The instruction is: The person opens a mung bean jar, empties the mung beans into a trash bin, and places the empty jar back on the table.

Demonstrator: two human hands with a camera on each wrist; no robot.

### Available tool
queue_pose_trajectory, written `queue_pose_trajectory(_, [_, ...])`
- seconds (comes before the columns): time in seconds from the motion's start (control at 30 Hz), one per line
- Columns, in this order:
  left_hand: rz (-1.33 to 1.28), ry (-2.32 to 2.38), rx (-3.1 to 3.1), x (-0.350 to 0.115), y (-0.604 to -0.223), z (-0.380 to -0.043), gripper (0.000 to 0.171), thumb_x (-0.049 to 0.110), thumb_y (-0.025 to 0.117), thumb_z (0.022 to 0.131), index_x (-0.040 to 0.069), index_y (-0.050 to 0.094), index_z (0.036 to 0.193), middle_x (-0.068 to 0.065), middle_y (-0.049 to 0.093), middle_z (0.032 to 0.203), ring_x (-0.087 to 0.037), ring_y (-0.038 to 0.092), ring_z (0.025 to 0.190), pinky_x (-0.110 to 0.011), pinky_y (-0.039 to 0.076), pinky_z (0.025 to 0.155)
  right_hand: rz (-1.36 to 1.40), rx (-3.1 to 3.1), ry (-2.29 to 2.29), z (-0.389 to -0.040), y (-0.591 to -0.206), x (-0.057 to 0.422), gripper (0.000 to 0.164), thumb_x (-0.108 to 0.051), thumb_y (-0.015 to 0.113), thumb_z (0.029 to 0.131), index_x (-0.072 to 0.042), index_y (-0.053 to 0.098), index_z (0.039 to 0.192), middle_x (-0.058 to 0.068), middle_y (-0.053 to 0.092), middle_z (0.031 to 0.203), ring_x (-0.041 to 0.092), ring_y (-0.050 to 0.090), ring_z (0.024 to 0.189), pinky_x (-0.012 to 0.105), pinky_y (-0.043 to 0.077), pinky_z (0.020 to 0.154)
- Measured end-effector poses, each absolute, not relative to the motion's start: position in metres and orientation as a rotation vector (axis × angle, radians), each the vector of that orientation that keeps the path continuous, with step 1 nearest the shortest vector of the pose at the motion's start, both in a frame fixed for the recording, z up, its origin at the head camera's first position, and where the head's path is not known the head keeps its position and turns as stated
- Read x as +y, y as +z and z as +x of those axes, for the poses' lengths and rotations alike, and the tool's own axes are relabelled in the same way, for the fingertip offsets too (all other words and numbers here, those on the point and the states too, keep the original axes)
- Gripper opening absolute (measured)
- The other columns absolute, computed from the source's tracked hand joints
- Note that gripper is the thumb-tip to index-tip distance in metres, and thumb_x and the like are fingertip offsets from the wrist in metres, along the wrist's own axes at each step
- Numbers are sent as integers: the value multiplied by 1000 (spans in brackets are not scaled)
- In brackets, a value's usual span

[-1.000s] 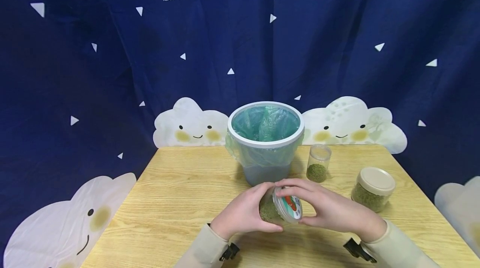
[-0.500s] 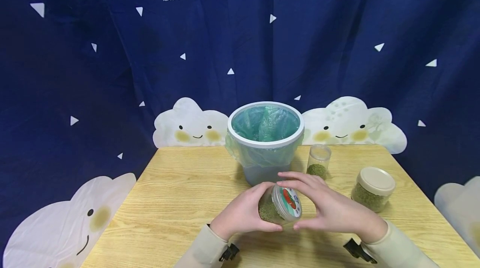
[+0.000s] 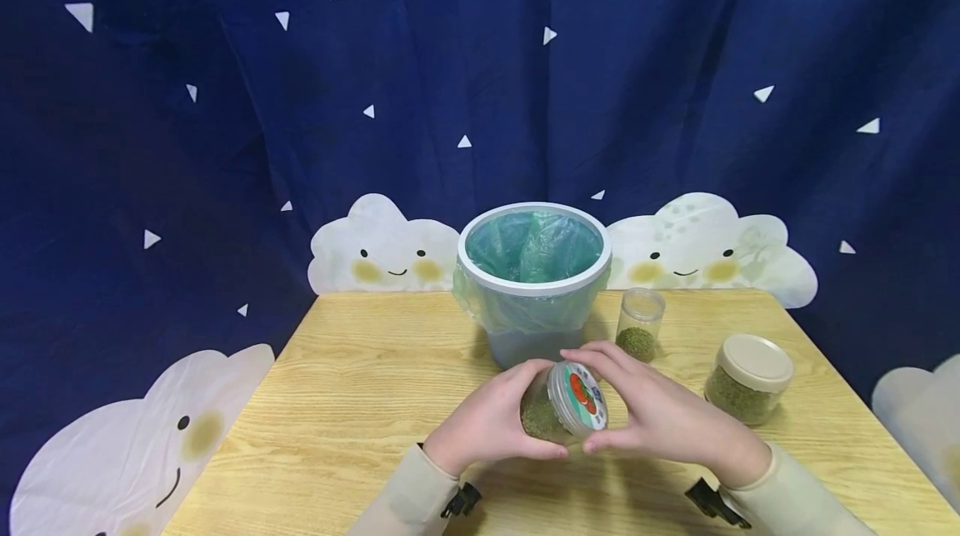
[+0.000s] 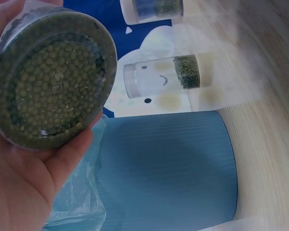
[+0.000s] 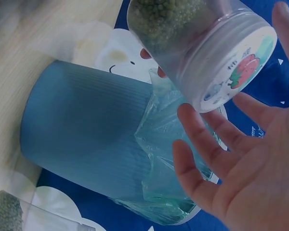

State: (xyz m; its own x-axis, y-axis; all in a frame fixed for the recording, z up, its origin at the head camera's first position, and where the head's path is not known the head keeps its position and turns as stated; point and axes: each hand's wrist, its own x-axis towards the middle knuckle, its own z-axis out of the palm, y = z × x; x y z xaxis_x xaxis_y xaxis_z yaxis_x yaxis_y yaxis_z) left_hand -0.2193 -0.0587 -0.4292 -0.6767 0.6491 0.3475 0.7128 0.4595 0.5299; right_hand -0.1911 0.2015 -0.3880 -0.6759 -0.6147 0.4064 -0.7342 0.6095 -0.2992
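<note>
My left hand [image 3: 491,423] grips a clear plastic jar [image 3: 542,415] around its body, tilted so the lid faces right. Small green beans [image 4: 55,86] show through its base in the left wrist view. A round lid [image 3: 583,396] with a tomato-like red picture on a white and green label sits on the jar. Around this lid my right hand [image 3: 667,419] spreads its fingers, thumb below and fingertips above. In the right wrist view the fingers [image 5: 197,130] are loosely bent, tips right by the lid's rim, palm away from the label.
Behind the hands stands a blue-grey bin [image 3: 525,344] with a white rim and a green bag liner [image 3: 536,248]. Right of it is a narrow clear jar [image 3: 639,328], partly filled with green beans. A wider jar [image 3: 742,390] with a beige lid stands further right on the wooden table [image 3: 360,386].
My right fingers were on the lid a second ago, came off its top by half a second ago, and are now close around its rim again. The left hand keeps its grip.
</note>
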Motion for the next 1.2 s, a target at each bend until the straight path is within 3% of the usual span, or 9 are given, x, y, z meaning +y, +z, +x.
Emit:
queue_pose_trajectory(0.37, [-1248, -1000, -2603, -58, -430, -220, 95, 50, 92, 72, 26, 43, 149, 11, 59, 135, -1, 59, 117, -22, 52, 100, 1207, -2537, 679, -191, -387, 203, 87, -46, 88, 78, -29, 45, 152, -13, 48, 144, 9, 57, 125, 37, 57, 97])
queue_pose_trajectory(0.63, [-1256, -979, -2605, -60, -429, -218, 94, 54, 90, 73, 25, 44, 148, 11, 59, 135, -1, 60, 115, -22, 52, 99, 1399, -2403, 615, -194, -384, 205, 93, -23, 94, 71, -26, 48, 151, -2, 48, 151, 18, 52, 133, 37, 54, 101])
queue_pose_trajectory(0.83, [-1259, -960, -2609, -61, -430, -218, 94, 55, 90, 72, 24, 44, 148, 11, 60, 134, -1, 60, 115, -22, 52, 100, 1477, -2335, 605, -197, -385, 205, 95, -16, 95, 68, -22, 49, 150, 2, 48, 151, 20, 52, 135, 35, 53, 102])
queue_pose_trajectory(1.03, [-1258, -995, -2617, -61, -429, -218, 94, 55, 90, 73, 25, 43, 149, 11, 59, 136, -1, 60, 117, -23, 52, 100, 1423, -2390, 623, -194, -382, 204, 96, -23, 96, 69, -24, 47, 152, 1, 45, 155, 22, 53, 135, 41, 54, 101])
queue_pose_trajectory(1.2, [-1247, -1021, -2622, -62, -427, -218, 93, 52, 91, 73, 26, 43, 149, 11, 59, 136, -2, 59, 118, -24, 52, 101, 1328, -2481, 665, -192, -380, 204, 93, -50, 87, 78, -28, 41, 155, -1, 39, 159, 22, 52, 136, 42, 56, 99])
